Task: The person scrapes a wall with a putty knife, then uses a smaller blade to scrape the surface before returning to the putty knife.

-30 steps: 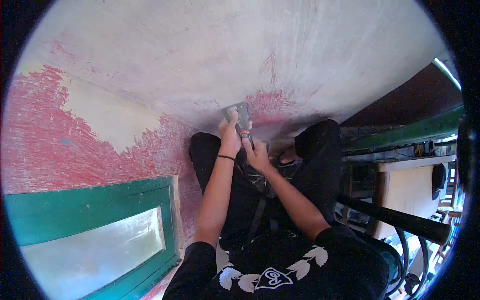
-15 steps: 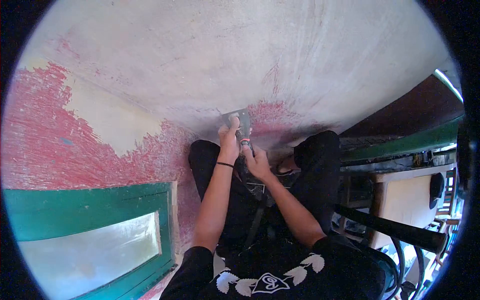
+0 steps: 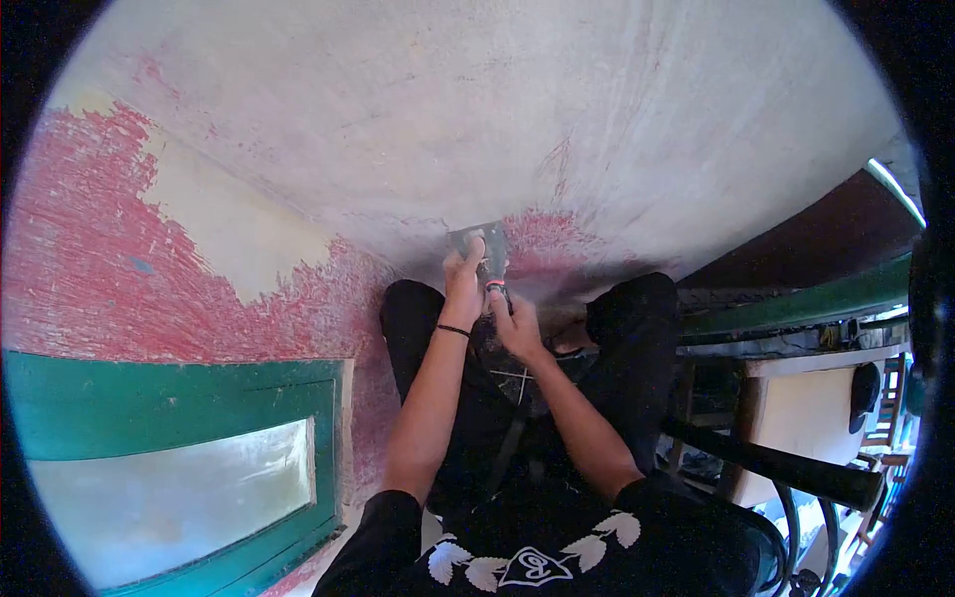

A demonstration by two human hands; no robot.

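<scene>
A wide-bladed paint scraper is held in both my hands, its blade against the wall beside a patch of red paint. My left hand grips it near the blade, the thumb laid along the metal. Lower down, my right hand is closed around the dark handle, which has a red band near the blade. Much of the handle is hidden by my fingers. The wall around the blade is pale, with faint reddish streaks.
Flaking red paint covers the wall at left, above a green frame with a glass pane. My knees are bent on both sides of the hands. At right are a black chair arm, a table and a dark cap.
The scraper and both hands sit slightly lower and farther right in the picture. The view has also shifted a little. Both hands keep their hold on the scraper.
</scene>
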